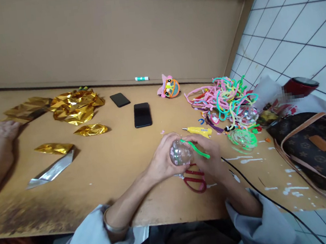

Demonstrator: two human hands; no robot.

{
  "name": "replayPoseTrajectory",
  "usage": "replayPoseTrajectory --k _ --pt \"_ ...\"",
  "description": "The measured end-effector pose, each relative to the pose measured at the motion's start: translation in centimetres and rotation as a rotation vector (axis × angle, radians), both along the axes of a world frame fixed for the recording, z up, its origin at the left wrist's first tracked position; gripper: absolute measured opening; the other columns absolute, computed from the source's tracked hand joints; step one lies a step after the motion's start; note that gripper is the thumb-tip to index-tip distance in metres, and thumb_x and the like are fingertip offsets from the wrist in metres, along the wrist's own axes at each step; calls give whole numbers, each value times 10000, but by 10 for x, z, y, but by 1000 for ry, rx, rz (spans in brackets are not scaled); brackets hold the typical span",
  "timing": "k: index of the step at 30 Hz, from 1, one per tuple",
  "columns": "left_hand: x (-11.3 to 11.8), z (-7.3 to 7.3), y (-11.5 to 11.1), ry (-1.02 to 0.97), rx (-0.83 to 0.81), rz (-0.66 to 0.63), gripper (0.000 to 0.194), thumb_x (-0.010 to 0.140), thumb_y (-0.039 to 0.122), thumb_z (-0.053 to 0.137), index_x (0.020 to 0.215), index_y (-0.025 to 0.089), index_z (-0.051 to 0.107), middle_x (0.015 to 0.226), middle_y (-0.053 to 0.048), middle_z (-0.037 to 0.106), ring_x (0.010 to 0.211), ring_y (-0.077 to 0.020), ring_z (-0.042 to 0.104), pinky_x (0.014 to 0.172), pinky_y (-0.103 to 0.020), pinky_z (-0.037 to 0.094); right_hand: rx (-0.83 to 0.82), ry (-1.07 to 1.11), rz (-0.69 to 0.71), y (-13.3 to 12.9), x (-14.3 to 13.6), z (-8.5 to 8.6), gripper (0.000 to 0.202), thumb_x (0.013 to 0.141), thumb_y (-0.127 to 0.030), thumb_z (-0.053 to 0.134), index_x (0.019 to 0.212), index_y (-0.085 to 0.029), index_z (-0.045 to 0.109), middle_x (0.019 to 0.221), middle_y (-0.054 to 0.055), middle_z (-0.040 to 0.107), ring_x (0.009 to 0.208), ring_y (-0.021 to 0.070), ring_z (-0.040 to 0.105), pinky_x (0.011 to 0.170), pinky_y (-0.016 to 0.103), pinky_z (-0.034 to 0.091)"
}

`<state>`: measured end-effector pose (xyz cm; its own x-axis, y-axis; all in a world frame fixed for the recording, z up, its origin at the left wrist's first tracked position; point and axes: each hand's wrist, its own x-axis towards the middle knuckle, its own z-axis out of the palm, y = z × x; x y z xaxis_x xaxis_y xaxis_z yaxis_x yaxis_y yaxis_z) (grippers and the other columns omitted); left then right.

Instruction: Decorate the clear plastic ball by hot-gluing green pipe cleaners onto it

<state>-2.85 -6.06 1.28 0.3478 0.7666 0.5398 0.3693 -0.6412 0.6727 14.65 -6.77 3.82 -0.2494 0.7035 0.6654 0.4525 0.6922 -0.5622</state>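
Observation:
My left hand (163, 159) is wrapped round the left side of a clear ball (180, 152) with small pink marks. At the ball's right side, my right hand (210, 155) has its fingers closed on a bright green fuzzy strip (198, 150), whose free end sticks out to the lower right. Beneath the hands lie scissors with red handles (194, 179). Just behind my right hand rests a yellow glue gun (198, 131). My right fingertips are partly hidden behind the strip and the ball.
Coloured fuzzy strips (222, 99) lie in a pile at the back right, beside a brown handbag (318, 150). Two phones (142, 115) and gold foil (76, 105) are behind and left. Another person's hand (0, 132) is far left. A black cable (257, 189) crosses the right.

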Motion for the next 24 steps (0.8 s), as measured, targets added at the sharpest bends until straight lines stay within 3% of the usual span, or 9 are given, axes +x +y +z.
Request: replayPoseTrajectory --k 10,14,19,21,24 --pt "0 8 -4 -136 -251 83 681 563 284 821 1162 212 504 1154 -75 589 1096 -274 603 995 -448 487 -189 165 -49 3 0 -3 121 867 -280 596 964 -242 658 1020 37 743 981 192 686 914 360 530" --pt "-2 17 -4 -271 -428 88 689 537 293 829 1137 199 505 1105 -68 633 1025 -257 644 944 -429 519 -398 218 -87 7 7 -4 323 785 -334 676 1089 -232 638 1172 77 702 1122 245 637 966 429 511" --pt "-5 28 -4 -339 -514 89 715 504 314 827 1121 200 484 1069 -53 658 997 -244 656 907 -397 537 -794 307 169 11 8 -8 609 725 -398 742 1286 -241 566 1331 105 623 1174 269 631 932 421 553" --pt "-5 30 -4 -345 -529 87 713 500 317 829 1112 206 479 1057 -48 658 978 -241 661 886 -389 544 -829 366 236 11 6 -10 632 723 -393 759 1306 -243 565 1332 99 629 1162 256 645 952 403 553" --pt "-4 29 -3 -359 -548 80 742 486 318 842 1114 215 462 1068 -46 649 984 -242 659 880 -384 544 -818 412 221 12 3 -11 648 687 -378 795 1288 -233 599 1322 98 643 1156 257 653 989 408 541"
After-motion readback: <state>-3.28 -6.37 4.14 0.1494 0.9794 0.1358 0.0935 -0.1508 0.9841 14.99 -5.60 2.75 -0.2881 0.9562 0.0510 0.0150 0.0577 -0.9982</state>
